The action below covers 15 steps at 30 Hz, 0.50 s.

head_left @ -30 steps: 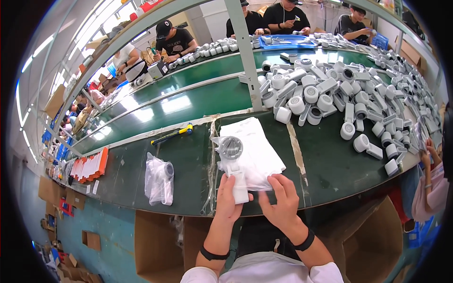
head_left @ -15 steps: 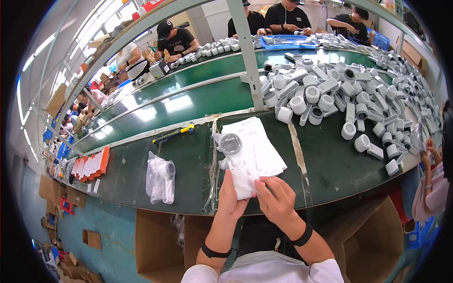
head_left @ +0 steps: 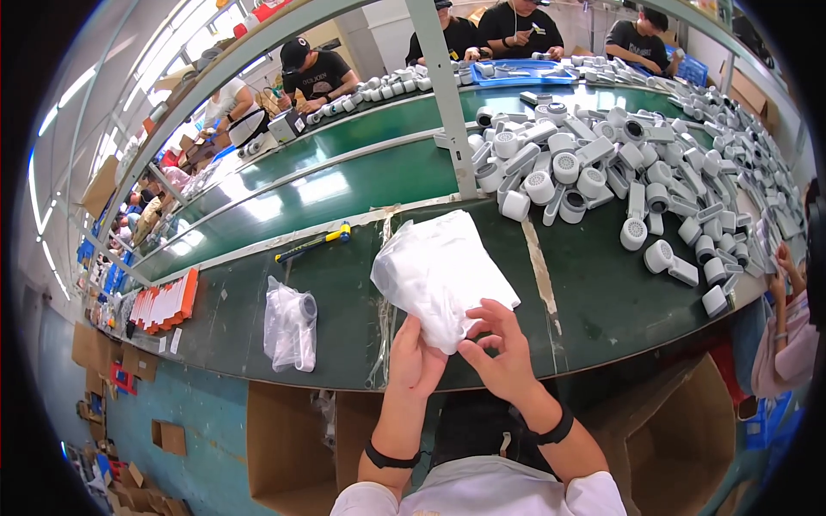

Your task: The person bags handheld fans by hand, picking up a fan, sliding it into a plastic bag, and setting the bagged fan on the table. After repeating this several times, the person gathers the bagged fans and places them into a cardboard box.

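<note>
My left hand [head_left: 417, 357] grips the lower end of a clear plastic bag [head_left: 404, 279] from beneath. The grey device with a round head, seen in the bag earlier, is now hidden under its cloudy folds. Behind and to the right lies a stack of white plastic bags [head_left: 477, 262] on the dark table. My right hand [head_left: 503, 353] is at the bag's lower right edge, thumb and fingers apart and curved, with nothing visibly pinched. Left of my hands lies another bagged grey device [head_left: 291, 327], its round head showing through the plastic.
A large heap of grey round-headed devices [head_left: 594, 163] covers the right of the table. A yellow-and-black tool [head_left: 312, 242] and orange-edged white cards [head_left: 168, 301] lie leftward. Open cardboard boxes [head_left: 288, 447] stand below the edge. Co-workers sit beyond the green conveyor [head_left: 361, 176].
The bag in my left hand has turned over, so the grey round head no longer shows. My right fingers have come off the plastic and spread apart.
</note>
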Motion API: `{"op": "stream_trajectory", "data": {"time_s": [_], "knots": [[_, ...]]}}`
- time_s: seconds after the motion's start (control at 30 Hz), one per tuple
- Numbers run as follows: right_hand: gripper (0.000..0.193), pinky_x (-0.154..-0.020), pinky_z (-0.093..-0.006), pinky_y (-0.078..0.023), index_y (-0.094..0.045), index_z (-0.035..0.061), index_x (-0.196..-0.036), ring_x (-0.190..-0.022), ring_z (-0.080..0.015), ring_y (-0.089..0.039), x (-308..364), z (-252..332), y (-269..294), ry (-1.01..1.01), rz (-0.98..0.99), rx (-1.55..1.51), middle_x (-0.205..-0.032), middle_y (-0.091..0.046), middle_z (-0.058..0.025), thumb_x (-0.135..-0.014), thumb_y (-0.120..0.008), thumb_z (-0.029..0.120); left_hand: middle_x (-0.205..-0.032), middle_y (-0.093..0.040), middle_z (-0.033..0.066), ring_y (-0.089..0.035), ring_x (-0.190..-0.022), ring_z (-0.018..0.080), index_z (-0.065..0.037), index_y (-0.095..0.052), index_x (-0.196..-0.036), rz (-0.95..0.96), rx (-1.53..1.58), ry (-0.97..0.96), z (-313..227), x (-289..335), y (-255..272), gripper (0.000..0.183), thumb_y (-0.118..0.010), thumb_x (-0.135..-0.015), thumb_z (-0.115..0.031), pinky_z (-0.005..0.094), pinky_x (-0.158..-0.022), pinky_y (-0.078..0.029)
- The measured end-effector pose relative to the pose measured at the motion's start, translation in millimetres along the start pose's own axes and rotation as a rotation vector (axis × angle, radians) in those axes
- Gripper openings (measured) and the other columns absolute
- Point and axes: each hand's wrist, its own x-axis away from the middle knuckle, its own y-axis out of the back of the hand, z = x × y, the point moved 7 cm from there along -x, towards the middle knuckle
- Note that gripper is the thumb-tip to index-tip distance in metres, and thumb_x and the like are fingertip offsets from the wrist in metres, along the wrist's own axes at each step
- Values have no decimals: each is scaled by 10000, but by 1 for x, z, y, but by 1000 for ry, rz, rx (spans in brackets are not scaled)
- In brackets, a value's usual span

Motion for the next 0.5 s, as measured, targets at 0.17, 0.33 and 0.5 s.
{"op": "stream_trajectory", "data": {"time_s": [0.17,0.33,0.5], "knots": [[627,-742,-245,-508,-443,69,-1377,-984,-124,-565,-23,20,-10,-75,178,-52,-1214,-555,-71,-824,-735,36,-1352,-527,152,-538,-1224,283,5,-393,-1398,57,17,16,-1,5,6,453,-388,-1040,-273,453,-1048,-429],[392,-664,-224,-517,-590,2,-1224,-850,-94,-623,-22,9,-26,-144,249,-93,-1070,-642,-78,-868,-717,110,-1292,-560,156,-560,-1188,288,10,-419,-1354,-23,65,22,-4,6,15,449,-389,-1019,-288,442,-985,-467],[283,-614,-218,-509,-647,-21,-1150,-730,-82,-637,-18,-5,-23,-282,90,-119,-881,-694,-55,-926,-659,153,-1300,-551,155,-562,-1186,289,15,-420,-1343,-107,-26,-28,-11,8,19,462,-380,-1013,-306,437,-975,-472]]}}
